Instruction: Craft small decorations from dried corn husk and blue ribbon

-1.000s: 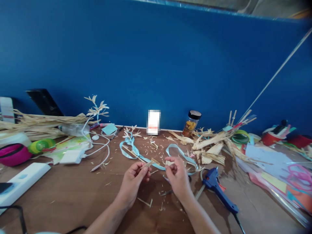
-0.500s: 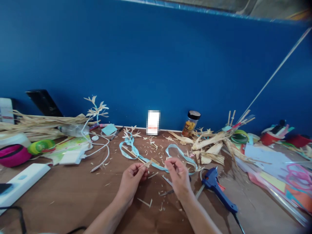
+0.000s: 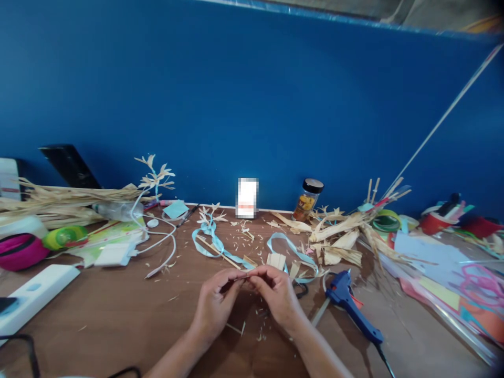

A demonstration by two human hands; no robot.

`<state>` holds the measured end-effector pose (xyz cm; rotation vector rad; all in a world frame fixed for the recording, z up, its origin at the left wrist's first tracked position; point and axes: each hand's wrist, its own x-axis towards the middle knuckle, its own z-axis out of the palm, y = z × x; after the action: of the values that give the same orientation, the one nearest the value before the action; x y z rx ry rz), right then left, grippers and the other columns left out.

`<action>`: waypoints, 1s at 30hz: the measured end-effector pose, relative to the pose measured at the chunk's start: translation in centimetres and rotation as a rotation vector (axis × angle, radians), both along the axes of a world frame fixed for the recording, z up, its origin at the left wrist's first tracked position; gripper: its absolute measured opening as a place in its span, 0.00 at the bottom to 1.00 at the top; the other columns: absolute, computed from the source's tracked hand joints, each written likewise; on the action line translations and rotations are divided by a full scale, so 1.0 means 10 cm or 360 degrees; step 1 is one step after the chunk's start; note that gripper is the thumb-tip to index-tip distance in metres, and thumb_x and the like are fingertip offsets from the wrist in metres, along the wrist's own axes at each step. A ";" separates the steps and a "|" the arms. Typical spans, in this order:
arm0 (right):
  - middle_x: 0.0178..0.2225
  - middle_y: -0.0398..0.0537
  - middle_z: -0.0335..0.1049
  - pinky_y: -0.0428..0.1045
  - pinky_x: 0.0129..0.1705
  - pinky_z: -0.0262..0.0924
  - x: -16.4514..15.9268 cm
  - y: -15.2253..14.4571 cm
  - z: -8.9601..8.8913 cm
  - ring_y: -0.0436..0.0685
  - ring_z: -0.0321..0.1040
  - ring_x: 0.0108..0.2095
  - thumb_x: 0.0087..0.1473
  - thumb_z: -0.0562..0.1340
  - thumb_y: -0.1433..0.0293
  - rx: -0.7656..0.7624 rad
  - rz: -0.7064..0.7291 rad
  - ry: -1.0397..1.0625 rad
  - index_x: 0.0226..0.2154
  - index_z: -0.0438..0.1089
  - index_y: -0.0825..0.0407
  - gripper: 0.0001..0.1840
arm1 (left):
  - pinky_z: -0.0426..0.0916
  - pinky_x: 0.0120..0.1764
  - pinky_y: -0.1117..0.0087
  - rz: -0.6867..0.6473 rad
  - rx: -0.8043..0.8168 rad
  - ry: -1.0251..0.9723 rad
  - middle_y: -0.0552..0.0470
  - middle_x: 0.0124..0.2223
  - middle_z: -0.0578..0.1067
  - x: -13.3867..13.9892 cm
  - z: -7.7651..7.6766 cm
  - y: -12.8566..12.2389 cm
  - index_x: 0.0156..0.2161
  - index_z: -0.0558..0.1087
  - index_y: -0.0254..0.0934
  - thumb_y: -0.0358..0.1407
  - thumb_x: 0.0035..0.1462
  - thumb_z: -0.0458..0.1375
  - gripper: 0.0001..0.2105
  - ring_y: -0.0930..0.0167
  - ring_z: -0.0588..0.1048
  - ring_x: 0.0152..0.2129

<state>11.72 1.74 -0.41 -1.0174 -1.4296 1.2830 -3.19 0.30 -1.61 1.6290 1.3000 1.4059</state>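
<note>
Fingertips meeting above the middle of the brown table, my left hand (image 3: pixel 216 302) and my right hand (image 3: pixel 277 296) pinch a small strip of dried husk (image 3: pixel 247 278) between them; the fingers hide most of it. Just beyond them lies a light blue ribbon (image 3: pixel 208 254) in loops beside a thin stick (image 3: pixel 220 251). A small husk flower (image 3: pixel 212 216) rests at the ribbon's far end. Cut husk pieces (image 3: pixel 276 261) lie past my right hand. A blue glue gun (image 3: pixel 354 310) is to the right of that hand.
Husk scraps litter the tabletop (image 3: pixel 157 325). A black-lidded jar (image 3: pixel 307 200) and a husk pile (image 3: pixel 342 241) stand back right. Left are a white power strip (image 3: pixel 43 294), a charger with cable (image 3: pixel 115 254) and a husk bundle (image 3: pixel 79 194). A blue partition (image 3: pixel 252 105) closes the back.
My right hand has moved left and my left hand slightly right, so the fingertips now meet on the husk strip. Cut husk pieces behind the right hand have come into view.
</note>
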 end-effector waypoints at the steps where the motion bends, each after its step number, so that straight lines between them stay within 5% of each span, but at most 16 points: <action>1: 0.25 0.44 0.70 0.44 0.28 0.57 0.01 0.00 -0.01 0.50 0.63 0.26 0.49 0.60 0.68 0.0004 -0.0038 -0.0012 0.31 0.72 0.52 0.07 | 0.68 0.38 0.71 0.0010 -0.0006 -0.0023 0.50 0.35 0.77 0.00 0.00 0.00 0.36 0.75 0.39 0.33 0.50 0.57 0.07 0.68 0.75 0.33; 8: 0.21 0.41 0.66 0.43 0.25 0.53 0.02 0.04 -0.05 0.48 0.58 0.22 0.47 0.62 0.68 0.0026 -0.0169 -0.0069 0.29 0.72 0.52 0.05 | 0.68 0.35 0.72 0.0147 -0.0124 -0.0132 0.51 0.30 0.77 -0.03 0.03 0.02 0.29 0.76 0.37 0.33 0.46 0.61 0.04 0.69 0.74 0.29; 17: 0.20 0.39 0.65 0.42 0.25 0.55 -0.05 0.04 -0.12 0.47 0.59 0.22 0.44 0.64 0.67 -0.0212 -0.0221 0.0226 0.26 0.65 0.53 0.08 | 0.65 0.27 0.78 0.0088 -0.0716 -0.0796 0.54 0.21 0.74 0.01 -0.01 0.04 0.27 0.74 0.33 0.36 0.40 0.65 0.08 0.76 0.70 0.20; 30: 0.20 0.39 0.65 0.42 0.27 0.55 -0.08 0.05 -0.11 0.46 0.60 0.22 0.45 0.64 0.68 -0.0235 -0.0263 0.0236 0.26 0.65 0.54 0.07 | 0.65 0.26 0.78 0.0048 -0.0768 -0.0962 0.53 0.22 0.74 0.04 0.03 0.04 0.26 0.74 0.32 0.36 0.39 0.65 0.09 0.77 0.70 0.20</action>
<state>10.96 2.21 -1.53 -1.0906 -1.1283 1.3278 -2.83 0.70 -1.29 0.7849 1.1717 1.3228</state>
